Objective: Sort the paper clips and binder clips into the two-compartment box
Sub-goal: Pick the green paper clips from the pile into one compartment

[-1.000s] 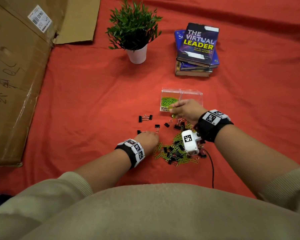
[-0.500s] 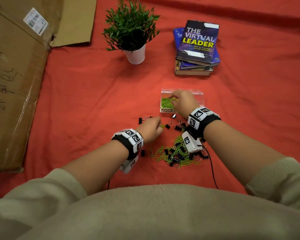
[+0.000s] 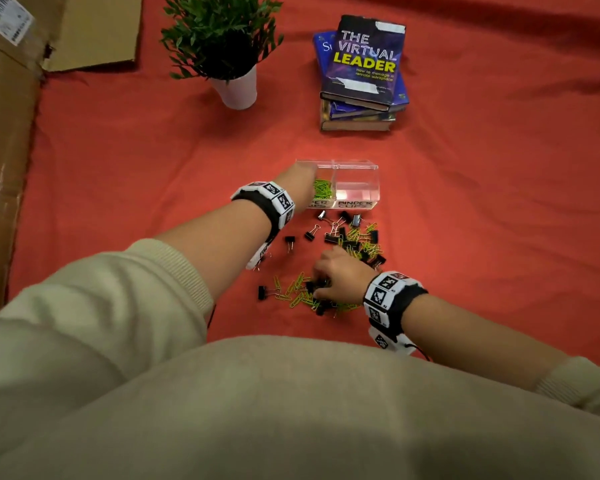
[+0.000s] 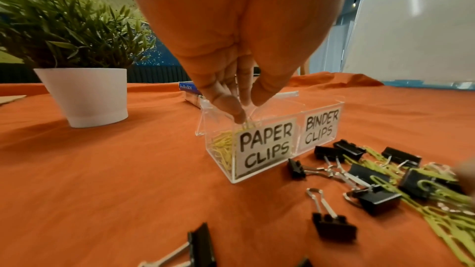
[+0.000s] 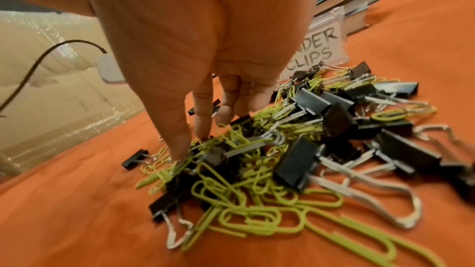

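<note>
1. Left hand (image 4: 239,33) hangs over the box (image 3: 357,168), fingertips (image 4: 237,116) pinched on a paper clip in the "PAPER CLIPS" half at its 9 o'clock side
2. Right hand (image 3: 340,275) is down in the pile (image 5: 282,149) of green paper clips and black binder clips at the box's 6 o'clock; thumb and forefinger close on a clip, which kind I cannot tell
3. "BINDER CLIPS" half at 3 o'clock holds none

— What's my right wrist camera giving me?
— My right hand (image 5: 205,48) reaching down, fingertips (image 5: 180,149) touching the heap of green paper clips (image 5: 257,206) and black binder clips (image 5: 295,165) on orange cloth (image 5: 77,220).
</note>
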Demonstrator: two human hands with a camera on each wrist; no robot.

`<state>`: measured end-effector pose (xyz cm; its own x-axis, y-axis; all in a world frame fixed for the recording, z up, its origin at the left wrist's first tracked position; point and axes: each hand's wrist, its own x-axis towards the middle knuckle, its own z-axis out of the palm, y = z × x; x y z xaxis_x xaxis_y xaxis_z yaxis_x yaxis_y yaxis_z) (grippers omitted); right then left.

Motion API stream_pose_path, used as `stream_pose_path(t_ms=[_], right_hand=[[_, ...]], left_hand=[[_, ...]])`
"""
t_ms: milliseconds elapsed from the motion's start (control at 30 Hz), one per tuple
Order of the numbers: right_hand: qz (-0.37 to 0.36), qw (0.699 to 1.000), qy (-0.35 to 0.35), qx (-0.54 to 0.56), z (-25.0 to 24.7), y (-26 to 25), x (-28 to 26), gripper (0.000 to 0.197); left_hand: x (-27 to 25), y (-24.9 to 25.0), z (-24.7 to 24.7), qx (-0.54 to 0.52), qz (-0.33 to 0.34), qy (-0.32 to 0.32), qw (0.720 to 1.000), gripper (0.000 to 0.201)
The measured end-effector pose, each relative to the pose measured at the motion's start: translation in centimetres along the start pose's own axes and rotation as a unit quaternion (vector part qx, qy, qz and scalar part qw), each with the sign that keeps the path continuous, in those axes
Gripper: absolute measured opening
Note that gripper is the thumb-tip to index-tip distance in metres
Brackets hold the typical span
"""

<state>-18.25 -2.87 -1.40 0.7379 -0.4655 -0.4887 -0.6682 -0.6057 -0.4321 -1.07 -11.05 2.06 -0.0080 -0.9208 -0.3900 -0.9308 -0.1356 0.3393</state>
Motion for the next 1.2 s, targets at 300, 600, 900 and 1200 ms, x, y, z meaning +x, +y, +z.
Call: stream_pose_path(t_ms=[300, 600, 900, 1200], right_hand=[[0.030, 0.997, 0.067, -0.021, -1.6, 0.9, 1.1, 0.020], [-0.010, 0.999, 0.029, -0.022, 0.5, -1.5, 1.9, 0.021], [0.008, 0.998, 0.056, -0.017, -0.7, 0.0, 1.0, 0.025], [-0.069, 0.994, 0.043, -0.071, 0.7, -1.7, 1.7, 0.025]], left_hand=[[-8.5, -2.5, 2.7, -0.002, 0.025, -0.025, 0.999, 0.016], [-14.1, -4.5, 8.4, 0.024, -0.023, -0.082, 0.996, 0.049], [-14.0, -5.7, 9.1, 0.010, -0.017, -0.088, 0.996, 0.044], [-13.8, -4.3, 9.3, 0.051, 0.015, -0.074, 0.996, 0.045]])
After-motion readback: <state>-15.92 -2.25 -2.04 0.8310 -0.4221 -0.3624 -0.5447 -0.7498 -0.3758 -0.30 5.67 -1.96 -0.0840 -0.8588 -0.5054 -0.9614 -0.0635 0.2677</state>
